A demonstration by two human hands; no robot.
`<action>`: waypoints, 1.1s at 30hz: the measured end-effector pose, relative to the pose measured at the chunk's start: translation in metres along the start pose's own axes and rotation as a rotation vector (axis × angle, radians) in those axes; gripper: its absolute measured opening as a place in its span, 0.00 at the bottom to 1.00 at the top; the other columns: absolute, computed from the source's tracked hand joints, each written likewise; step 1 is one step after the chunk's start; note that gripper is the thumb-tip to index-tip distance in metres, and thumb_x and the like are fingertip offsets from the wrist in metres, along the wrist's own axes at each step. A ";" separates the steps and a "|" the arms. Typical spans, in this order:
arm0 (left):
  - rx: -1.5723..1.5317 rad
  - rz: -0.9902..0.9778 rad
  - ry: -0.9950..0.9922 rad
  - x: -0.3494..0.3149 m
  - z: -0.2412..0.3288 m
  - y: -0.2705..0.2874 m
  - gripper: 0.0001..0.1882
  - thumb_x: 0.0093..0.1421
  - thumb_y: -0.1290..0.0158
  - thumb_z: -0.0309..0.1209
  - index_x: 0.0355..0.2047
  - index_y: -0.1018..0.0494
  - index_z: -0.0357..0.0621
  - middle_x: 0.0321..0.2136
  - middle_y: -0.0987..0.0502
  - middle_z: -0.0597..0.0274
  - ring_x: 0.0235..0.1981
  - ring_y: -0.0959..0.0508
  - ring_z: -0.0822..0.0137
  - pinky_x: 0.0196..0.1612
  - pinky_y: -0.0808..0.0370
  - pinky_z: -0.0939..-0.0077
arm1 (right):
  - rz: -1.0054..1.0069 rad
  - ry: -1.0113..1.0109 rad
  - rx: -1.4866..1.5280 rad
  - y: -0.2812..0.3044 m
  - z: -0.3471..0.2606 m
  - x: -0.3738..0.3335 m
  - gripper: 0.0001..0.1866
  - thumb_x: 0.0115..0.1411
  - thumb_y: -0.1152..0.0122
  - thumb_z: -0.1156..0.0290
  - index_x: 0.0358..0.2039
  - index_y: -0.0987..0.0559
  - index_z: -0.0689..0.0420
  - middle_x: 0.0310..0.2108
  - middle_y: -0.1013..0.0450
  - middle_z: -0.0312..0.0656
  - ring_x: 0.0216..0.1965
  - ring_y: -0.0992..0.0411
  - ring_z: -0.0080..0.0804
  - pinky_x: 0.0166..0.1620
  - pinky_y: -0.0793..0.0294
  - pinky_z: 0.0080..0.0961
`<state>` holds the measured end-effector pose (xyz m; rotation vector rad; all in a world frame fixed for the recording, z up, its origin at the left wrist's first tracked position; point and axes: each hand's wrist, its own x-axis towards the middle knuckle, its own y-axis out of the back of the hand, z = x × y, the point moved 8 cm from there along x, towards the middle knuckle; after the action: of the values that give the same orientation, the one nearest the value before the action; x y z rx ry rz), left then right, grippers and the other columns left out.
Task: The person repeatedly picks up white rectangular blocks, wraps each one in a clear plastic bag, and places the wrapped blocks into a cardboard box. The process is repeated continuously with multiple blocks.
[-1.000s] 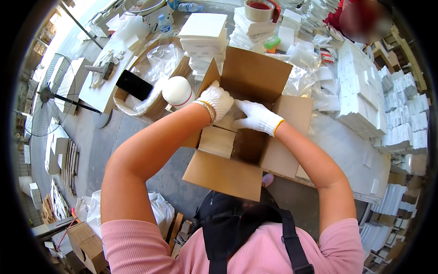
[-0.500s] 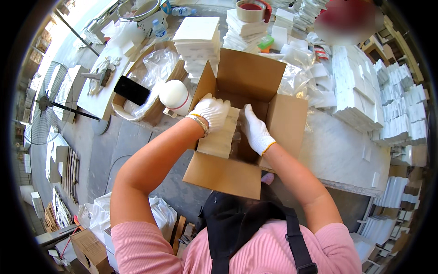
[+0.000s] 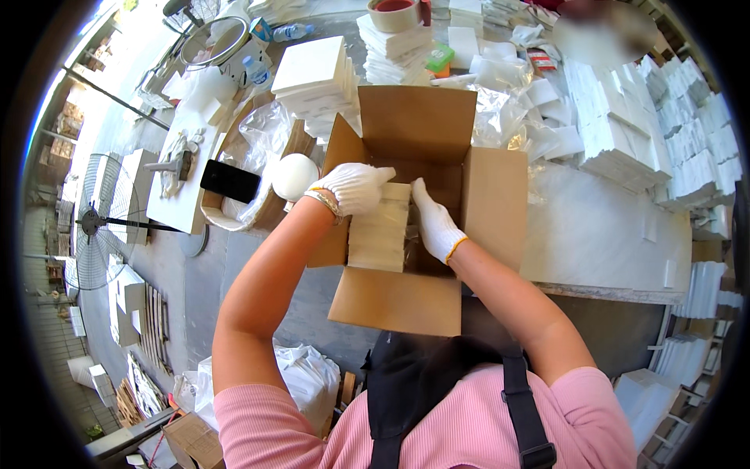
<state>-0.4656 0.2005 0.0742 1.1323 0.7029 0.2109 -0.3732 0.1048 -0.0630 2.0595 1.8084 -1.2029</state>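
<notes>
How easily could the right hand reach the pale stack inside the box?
Yes, probably easily: the flaps stand open and the right hand is beside the pale stack in the box, though the left hand covers part of it.

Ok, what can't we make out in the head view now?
Head view:
Box floor beneath the pale stack: hidden by the stack.
Left hand, underside: hidden by its own back.
Carton at lower left: bottom cut off by the lower edge.
Patch at upper right: blurred.
</notes>
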 end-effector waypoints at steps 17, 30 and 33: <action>-0.200 0.248 0.179 0.005 0.019 0.015 0.28 0.68 0.54 0.46 0.59 0.27 0.36 0.59 0.25 0.45 0.59 0.26 0.45 0.63 0.31 0.59 | -0.308 0.137 0.283 0.009 -0.080 -0.104 0.49 0.70 0.53 0.35 0.74 0.48 0.64 0.76 0.51 0.51 0.76 0.52 0.47 0.74 0.51 0.43; 0.098 0.631 0.471 0.015 0.038 -0.053 0.22 0.72 0.54 0.38 0.64 0.31 0.47 0.64 0.29 0.49 0.69 0.36 0.41 0.71 0.44 0.45 | 0.391 0.724 -0.798 0.311 -0.097 -0.217 0.31 0.69 0.43 0.48 0.63 0.26 0.58 0.57 0.24 0.51 0.59 0.27 0.51 0.62 0.30 0.42; -0.118 0.593 0.449 0.007 0.029 -0.035 0.23 0.70 0.53 0.37 0.62 0.29 0.40 0.63 0.28 0.46 0.67 0.33 0.45 0.70 0.40 0.54 | 0.609 0.798 -1.343 0.374 -0.073 -0.224 0.30 0.65 0.39 0.50 0.63 0.25 0.54 0.63 0.29 0.50 0.64 0.33 0.54 0.66 0.35 0.47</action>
<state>-0.4485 0.1668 0.0474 1.1675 0.7171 1.0204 0.0022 -0.1229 -0.0135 1.8602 1.2474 0.9147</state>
